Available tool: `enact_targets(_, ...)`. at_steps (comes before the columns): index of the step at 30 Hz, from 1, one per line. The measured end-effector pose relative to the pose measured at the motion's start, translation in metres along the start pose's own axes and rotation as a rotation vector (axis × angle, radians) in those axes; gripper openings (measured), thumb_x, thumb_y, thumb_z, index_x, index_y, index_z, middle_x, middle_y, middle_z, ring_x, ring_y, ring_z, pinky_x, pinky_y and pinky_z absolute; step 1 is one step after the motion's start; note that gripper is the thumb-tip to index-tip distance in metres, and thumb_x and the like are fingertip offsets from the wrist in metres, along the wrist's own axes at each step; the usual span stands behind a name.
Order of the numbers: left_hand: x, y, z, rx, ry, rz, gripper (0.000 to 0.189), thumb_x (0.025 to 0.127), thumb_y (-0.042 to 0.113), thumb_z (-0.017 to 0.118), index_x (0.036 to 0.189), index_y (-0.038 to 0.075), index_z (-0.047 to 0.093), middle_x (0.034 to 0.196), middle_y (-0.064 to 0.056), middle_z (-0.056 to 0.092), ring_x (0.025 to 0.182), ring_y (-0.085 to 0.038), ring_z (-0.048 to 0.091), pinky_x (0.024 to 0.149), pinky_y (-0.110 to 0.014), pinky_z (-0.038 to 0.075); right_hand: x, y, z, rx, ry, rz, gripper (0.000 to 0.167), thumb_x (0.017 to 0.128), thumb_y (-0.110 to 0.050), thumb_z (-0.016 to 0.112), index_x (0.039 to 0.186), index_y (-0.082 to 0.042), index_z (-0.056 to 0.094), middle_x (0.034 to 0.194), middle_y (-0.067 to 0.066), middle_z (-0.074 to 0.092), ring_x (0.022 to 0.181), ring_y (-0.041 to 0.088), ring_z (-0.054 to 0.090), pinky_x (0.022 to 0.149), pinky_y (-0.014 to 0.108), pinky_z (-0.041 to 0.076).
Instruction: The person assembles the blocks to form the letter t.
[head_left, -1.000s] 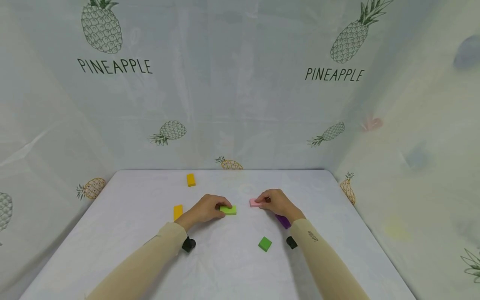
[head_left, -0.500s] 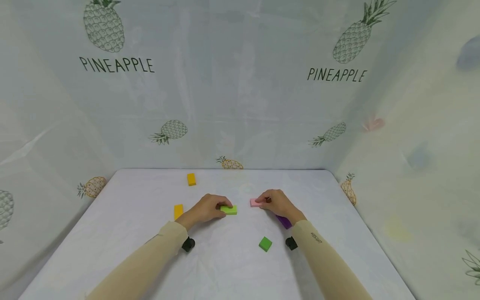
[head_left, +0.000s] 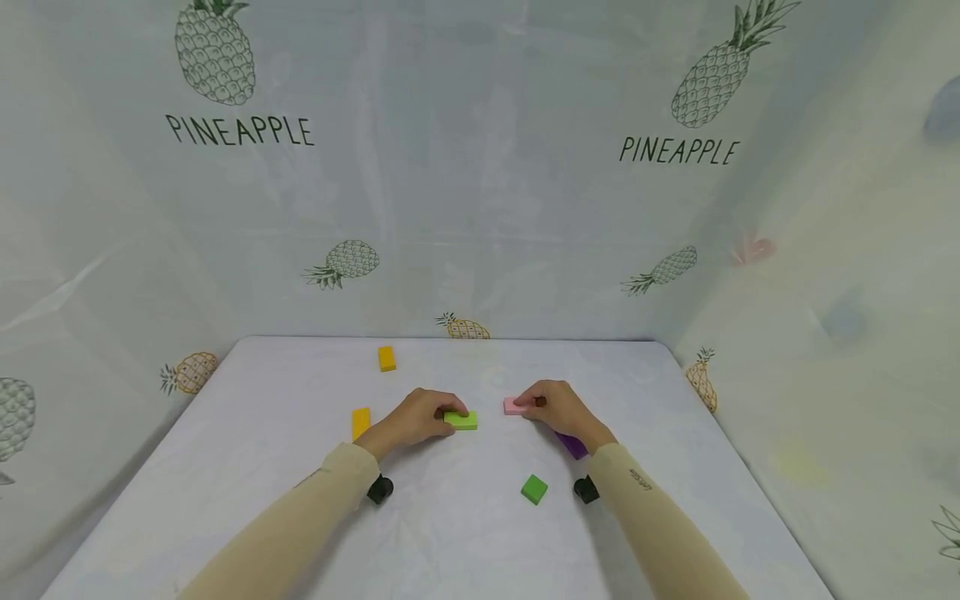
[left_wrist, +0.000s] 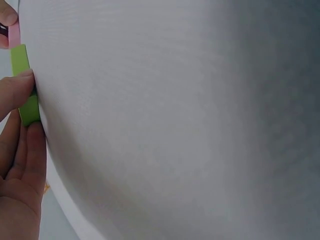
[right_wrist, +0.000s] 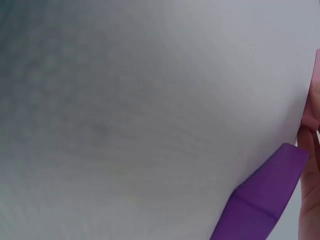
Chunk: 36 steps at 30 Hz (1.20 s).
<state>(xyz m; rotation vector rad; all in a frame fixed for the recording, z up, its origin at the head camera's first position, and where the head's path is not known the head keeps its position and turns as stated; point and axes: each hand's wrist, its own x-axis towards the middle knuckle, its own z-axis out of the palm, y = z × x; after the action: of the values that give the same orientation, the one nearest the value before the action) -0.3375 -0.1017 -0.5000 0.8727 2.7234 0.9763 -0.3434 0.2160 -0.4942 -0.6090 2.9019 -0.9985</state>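
My left hand (head_left: 422,417) pinches a lime-green rectangular block (head_left: 462,421) near the middle of the white table. In the left wrist view the thumb lies across the face of that lime block (left_wrist: 31,111) and the fingers hold its end. To the right, my right hand (head_left: 561,410) grips a pink block (head_left: 512,407) between thumb and fingers, a short gap away from the lime one. A purple block (head_left: 572,445) lies under the right wrist, partly hidden; the right wrist view shows this purple block (right_wrist: 265,192) close beside the hand.
Two yellow-orange blocks lie on the left: one far yellow block (head_left: 386,359) and one nearer yellow block (head_left: 361,422) by the left wrist. A green block (head_left: 534,489) sits in front, between the forearms. Black wrist cameras (head_left: 380,489) show at both cuffs. A pineapple-print curtain (head_left: 465,183) surrounds the table.
Both hands keep their hold on the lime and pink blocks and stay in place. The whole head view has shifted slightly, so everything appears a little further right.
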Motion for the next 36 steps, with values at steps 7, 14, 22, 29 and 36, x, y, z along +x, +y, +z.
enact_targets(7,0.0,-0.002,0.001,-0.002,-0.005,0.006,0.03,0.094,0.011,0.082,0.12,0.025,0.077,0.121,0.011,0.075,0.1,-0.012,0.059,0.096,-0.036,0.053,-0.005,-0.002,-0.001,0.017,-0.002,-0.017,0.017,0.095,-0.01,0.081,0.111,-0.015,0.083,0.113,-0.001,0.077,0.105,0.017,0.067,0.098,0.043,0.058)
enact_targets(14,-0.001,-0.002,0.001,-0.006,-0.005,0.008,0.03,0.094,0.011,0.082,0.119,0.026,0.077,0.12,0.011,0.075,0.101,-0.012,0.059,0.098,-0.038,0.053,-0.008,-0.006,0.0,0.015,-0.028,-0.062,0.019,0.095,-0.011,0.081,0.114,-0.016,0.083,0.113,-0.003,0.076,0.104,0.015,0.067,0.094,0.037,0.058)
enact_targets(22,-0.001,-0.001,0.0,-0.001,-0.01,-0.004,0.03,0.094,0.012,0.082,0.12,0.027,0.077,0.12,0.013,0.074,0.101,-0.012,0.059,0.098,-0.036,0.053,-0.01,-0.013,0.001,0.03,-0.039,-0.084,0.02,0.095,-0.011,0.081,0.114,-0.017,0.083,0.112,-0.004,0.076,0.106,0.014,0.068,0.094,0.034,0.058)
enact_targets(29,-0.001,-0.003,0.0,-0.002,-0.005,0.008,0.03,0.094,0.012,0.082,0.119,0.027,0.077,0.12,0.012,0.074,0.1,-0.012,0.059,0.097,-0.036,0.053,-0.01,-0.019,0.007,0.045,-0.047,-0.111,0.021,0.093,-0.01,0.083,0.113,-0.017,0.083,0.111,-0.005,0.076,0.104,0.013,0.067,0.093,0.031,0.057)
enact_targets(36,0.0,-0.004,0.0,-0.011,-0.003,0.016,0.03,0.094,0.011,0.082,0.119,0.026,0.077,0.12,0.011,0.075,0.101,-0.013,0.061,0.099,-0.037,0.053,-0.01,-0.029,0.011,0.029,-0.052,-0.103,0.024,0.093,-0.008,0.083,0.115,-0.017,0.083,0.112,-0.005,0.077,0.106,0.014,0.068,0.095,0.033,0.059)
